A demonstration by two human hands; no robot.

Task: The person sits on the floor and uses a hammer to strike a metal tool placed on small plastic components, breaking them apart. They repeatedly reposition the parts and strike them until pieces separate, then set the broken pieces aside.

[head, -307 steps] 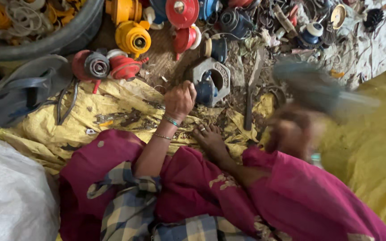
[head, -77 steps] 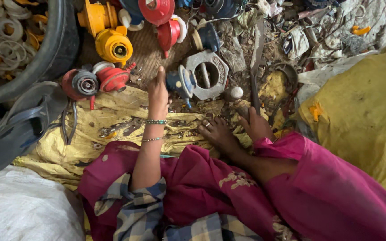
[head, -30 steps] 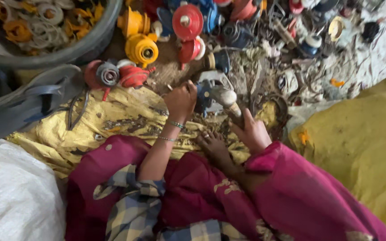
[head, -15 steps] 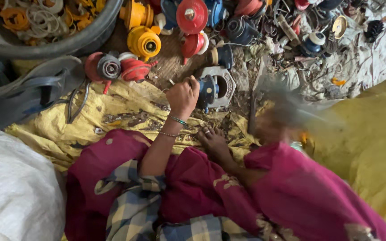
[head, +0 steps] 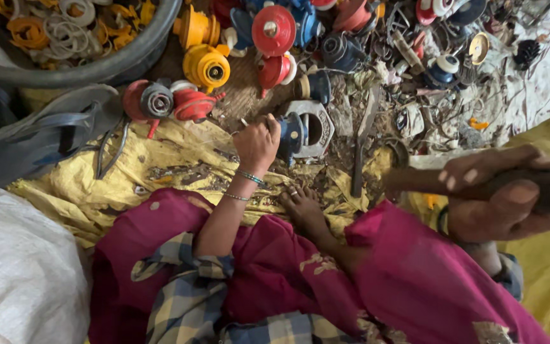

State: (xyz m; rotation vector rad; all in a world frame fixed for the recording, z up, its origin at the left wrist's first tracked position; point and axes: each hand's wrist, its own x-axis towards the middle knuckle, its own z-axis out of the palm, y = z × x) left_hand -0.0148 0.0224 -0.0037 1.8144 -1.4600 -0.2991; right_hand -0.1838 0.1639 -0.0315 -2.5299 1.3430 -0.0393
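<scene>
- Far left: a dark tub (head: pixel 128 60) is holding yellow and white rings; a grey sandal (head: pixel 39 137) is lying just below it on the yellow cloth (head: pixel 160 172).
- Red and yellow pump parts (head: pixel 206 64) are lying scattered beyond the cloth, near the left hand.
- The left hand (head: pixel 257 141) is gripping the blue and grey metal housing (head: pixel 303 130), fingers curled and pressed together on its left side, steadying it on the ground in front of the bare foot (head: pixel 302 202).
- The housing is looking like cast metal: heavy, stiff, rough and not slippery, unlikely to break in handling. Judging by its shape, the thick rim or the blue end is the safest hold, well clear of the open centre.
- A dark metal bar (head: pixel 359 162) is lying flat just right of the housing.
- The right hand (head: pixel 501 200) is raised at the right edge, fingers wrapped tight around a dark wooden handle (head: pixel 428 179); its head is not clearly showing.
- Against half a second ago: the right hand was a blur higher up; now it is sharper and close to the camera. The left hand is keeping the same hold on the housing, which has not shifted.
</scene>
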